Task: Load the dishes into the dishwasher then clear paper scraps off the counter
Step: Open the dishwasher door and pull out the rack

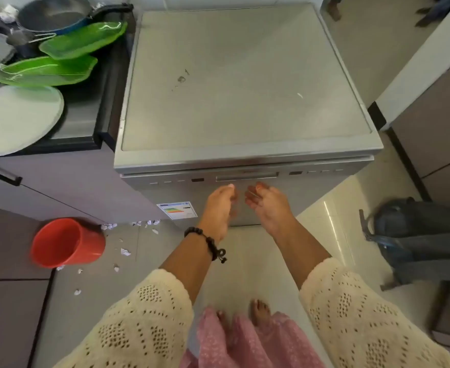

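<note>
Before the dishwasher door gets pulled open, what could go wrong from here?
The door looks set to swing down toward the bare feet standing right in front of the dishwasher; stepping back first seems wise. The grey plate overhangs the counter edge beside the machine, so a bump might knock it off. Paper scraps on the floor near the red bucket could be slippery underfoot.

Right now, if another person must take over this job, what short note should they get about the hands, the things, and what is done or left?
Left hand and right hand: both empty, fingers loosely curled, just below the dishwasher handle; contact cannot be told.
Dishwasher: door shut.
Dishes on the counter at the left: grey plate, two green plates, pan.
Paper scraps lie among the dishes, more on the floor by the red bucket.
Done: nothing loaded.
Left: open the door, load the dishes, clear the scraps.
</note>
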